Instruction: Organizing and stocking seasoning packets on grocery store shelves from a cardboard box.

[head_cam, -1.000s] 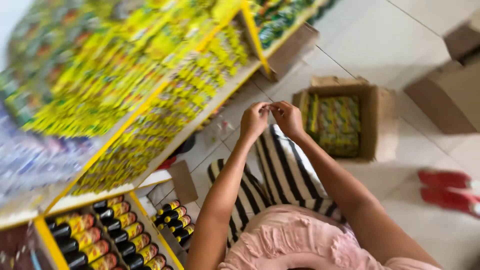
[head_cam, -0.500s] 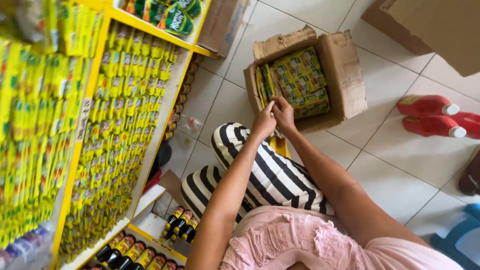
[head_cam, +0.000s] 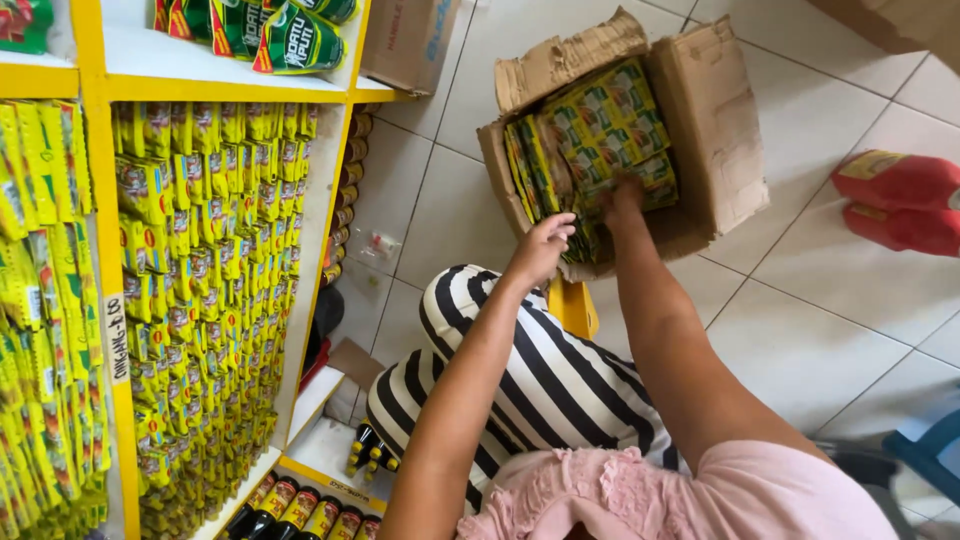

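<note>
An open cardboard box (head_cam: 715, 130) stands on the tiled floor, packed with small yellow and green packets (head_cam: 610, 125). My right hand (head_cam: 622, 195) reaches into the box and rests on the packets near its front edge; whether it grips any of them I cannot tell. My left hand (head_cam: 542, 248) hovers at the box's near rim, fingers slightly apart, holding nothing. Both arms stretch over my knees in black and white striped trousers (head_cam: 545, 375).
A yellow shelf unit (head_cam: 100, 90) on the left is packed with rows of yellow sachets (head_cam: 190, 280); green pouches (head_cam: 290, 35) lie above, dark bottles (head_cam: 300, 510) below. Red footwear (head_cam: 900, 200) sits on the right, another carton (head_cam: 410, 40) at the top.
The view has swung from the shelf toward the box. My hands, held together in front of me before, have parted, and the right one has gone into the box.
</note>
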